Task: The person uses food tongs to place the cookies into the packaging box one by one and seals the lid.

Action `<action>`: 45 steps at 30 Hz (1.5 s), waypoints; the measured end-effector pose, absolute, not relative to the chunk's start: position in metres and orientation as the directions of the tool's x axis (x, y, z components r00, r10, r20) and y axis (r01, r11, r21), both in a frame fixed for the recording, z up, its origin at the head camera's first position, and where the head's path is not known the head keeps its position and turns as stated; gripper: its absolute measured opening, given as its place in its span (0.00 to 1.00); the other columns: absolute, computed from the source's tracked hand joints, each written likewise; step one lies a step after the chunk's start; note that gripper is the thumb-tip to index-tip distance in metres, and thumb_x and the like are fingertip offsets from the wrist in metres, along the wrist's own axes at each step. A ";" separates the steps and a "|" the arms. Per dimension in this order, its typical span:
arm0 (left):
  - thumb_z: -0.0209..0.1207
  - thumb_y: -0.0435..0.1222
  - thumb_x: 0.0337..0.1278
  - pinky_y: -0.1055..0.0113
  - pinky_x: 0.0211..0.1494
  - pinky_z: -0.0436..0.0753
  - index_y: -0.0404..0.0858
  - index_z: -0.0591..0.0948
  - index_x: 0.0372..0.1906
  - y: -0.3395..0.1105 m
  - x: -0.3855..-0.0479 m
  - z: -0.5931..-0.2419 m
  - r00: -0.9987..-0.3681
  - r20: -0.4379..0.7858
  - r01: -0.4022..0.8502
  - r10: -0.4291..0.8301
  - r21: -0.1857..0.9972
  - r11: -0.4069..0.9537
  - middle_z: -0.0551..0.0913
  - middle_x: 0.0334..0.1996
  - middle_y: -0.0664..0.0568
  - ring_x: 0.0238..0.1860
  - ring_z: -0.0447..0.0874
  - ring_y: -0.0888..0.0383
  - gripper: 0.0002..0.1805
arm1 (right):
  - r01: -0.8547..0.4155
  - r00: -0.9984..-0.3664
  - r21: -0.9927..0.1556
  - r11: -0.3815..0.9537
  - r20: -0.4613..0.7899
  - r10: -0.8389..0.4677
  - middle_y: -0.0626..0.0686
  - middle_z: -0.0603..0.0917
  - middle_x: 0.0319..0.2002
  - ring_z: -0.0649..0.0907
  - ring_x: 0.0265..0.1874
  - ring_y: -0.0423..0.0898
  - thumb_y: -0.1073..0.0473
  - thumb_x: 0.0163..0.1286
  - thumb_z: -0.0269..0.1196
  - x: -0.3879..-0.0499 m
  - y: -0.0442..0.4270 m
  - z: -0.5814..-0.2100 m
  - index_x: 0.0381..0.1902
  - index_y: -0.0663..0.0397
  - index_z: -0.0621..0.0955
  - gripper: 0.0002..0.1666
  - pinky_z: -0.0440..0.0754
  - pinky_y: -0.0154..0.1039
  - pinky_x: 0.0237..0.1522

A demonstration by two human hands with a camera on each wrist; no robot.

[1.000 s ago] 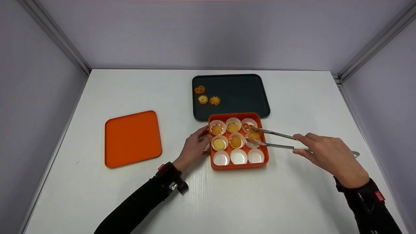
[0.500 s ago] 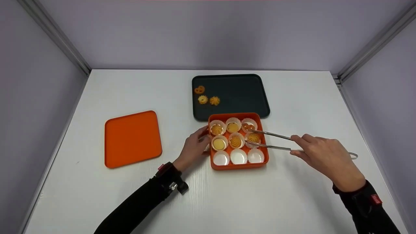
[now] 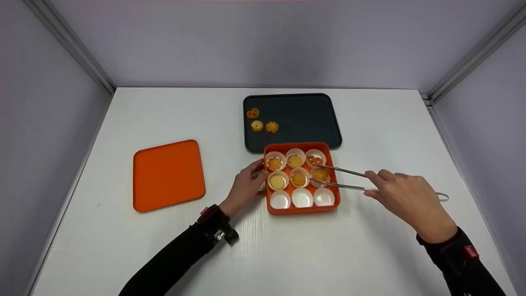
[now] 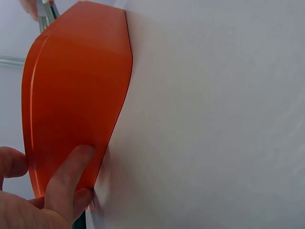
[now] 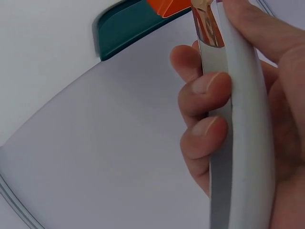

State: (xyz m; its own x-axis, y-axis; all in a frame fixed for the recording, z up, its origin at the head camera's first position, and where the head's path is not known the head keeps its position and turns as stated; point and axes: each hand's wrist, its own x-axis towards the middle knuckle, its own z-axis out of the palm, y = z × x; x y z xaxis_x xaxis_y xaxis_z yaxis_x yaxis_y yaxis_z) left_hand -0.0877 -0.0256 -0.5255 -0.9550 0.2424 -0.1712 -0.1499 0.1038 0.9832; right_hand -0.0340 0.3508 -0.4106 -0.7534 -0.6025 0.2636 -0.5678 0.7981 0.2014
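Orange and open-topped, the box (image 3: 304, 211) is set on the white table (image 3: 271, 255) at the near edge of a dark green tray (image 3: 302, 117), and in it nine fluted white cups (image 3: 302, 198) are arranged in three rows of three. The filling can be judged about two-thirds done. In the far row, from left to right, a ridged cookie (image 3: 274, 163), a flat round cookie (image 3: 294, 160) and a small pretzel (image 3: 314, 160) are held; in the middle row, a pale disc (image 3: 277, 182) and two swirled cookies (image 3: 298, 179). The three nearest cups are unfilled. Toward the left end of the green tray three pieces are found, one for each unfilled cup: another pretzel (image 3: 253, 113), a scalloped cookie (image 3: 257, 126) and a star-shaped cookie (image 3: 272, 127). The tongs (image 3: 347, 186) are gripped by the right hand (image 3: 404, 197), with their arms spread and their tips at the right-hand cup of the middle row; whether the cookie there is touched cannot be told. The box's left wall is pressed from outside by the extended fingers of the left hand (image 3: 245, 186), apparently for steadiness. An orange panel (image 3: 168, 176), perhaps the lid, is laid well apart to the left, so closing seems not yet begun.
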 end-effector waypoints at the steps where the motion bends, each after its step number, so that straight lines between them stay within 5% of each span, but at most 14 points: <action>1: 0.55 0.41 0.75 0.54 0.46 0.91 0.39 0.64 0.80 -0.025 -0.088 -0.526 -0.955 -0.172 -0.152 0.242 0.983 0.101 0.72 0.73 0.43 0.68 0.75 0.48 0.33 | -0.567 -0.754 0.201 0.799 0.262 -0.602 0.52 0.80 0.23 0.79 0.14 0.47 0.53 0.50 0.84 -0.034 0.350 -0.411 0.47 0.61 0.84 0.30 0.77 0.40 0.11; 45: 0.55 0.39 0.75 0.53 0.46 0.91 0.39 0.65 0.80 -0.026 -0.087 -0.525 -0.960 -0.147 -0.122 0.240 0.985 0.119 0.73 0.72 0.42 0.69 0.75 0.48 0.33 | -0.579 -0.733 0.211 0.788 0.288 -0.616 0.50 0.77 0.22 0.77 0.13 0.46 0.57 0.53 0.82 -0.029 0.351 -0.407 0.44 0.59 0.85 0.24 0.73 0.39 0.09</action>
State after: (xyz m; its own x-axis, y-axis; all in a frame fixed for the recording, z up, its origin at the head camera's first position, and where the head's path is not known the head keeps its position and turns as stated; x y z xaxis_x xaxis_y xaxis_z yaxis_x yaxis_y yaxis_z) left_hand -0.0867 -0.0262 -0.5248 -0.9596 0.2398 -0.1474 -0.1215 0.1192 0.9854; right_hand -0.0292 0.3515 -0.4066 -0.7329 -0.6161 0.2884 -0.5791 0.7875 0.2109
